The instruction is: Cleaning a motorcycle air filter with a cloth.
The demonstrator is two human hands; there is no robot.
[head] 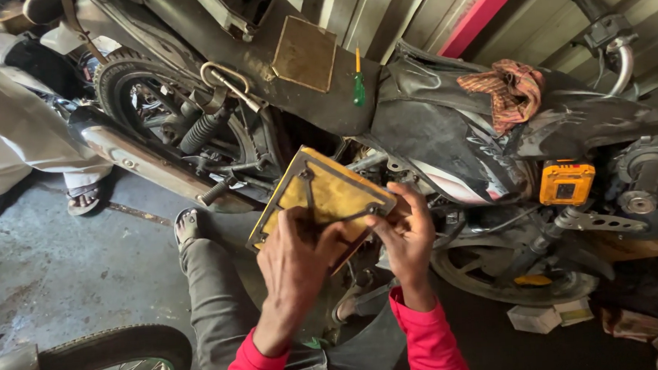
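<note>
So, both hands are clamped on a yellow plate in front of the motorcycle point(446, 126).
Left hand point(297, 258) grips its 6 o'clock edge, fingers curled closed; right hand point(406, 233) pinches the 3 o'clock corner. The yellow plate point(322, 196) looks scuffed, tilted, with a dark metal frame.

Both hands on a yellow plate with a metal frame point(321, 198), held tilted before a black motorcycle point(446, 126): left hand point(295, 262) gripping the lower edge, right hand point(409, 233) pinching the right corner. On the seat, a green-handled screwdriver point(358, 86) beside a square brown plate point(305, 53); further right, a crumpled patterned rag point(510, 85) and, below it, an orange box-shaped part point(566, 183). At far left, another person's sandalled feet point(82, 198) on the concrete floor point(48, 267).
</note>
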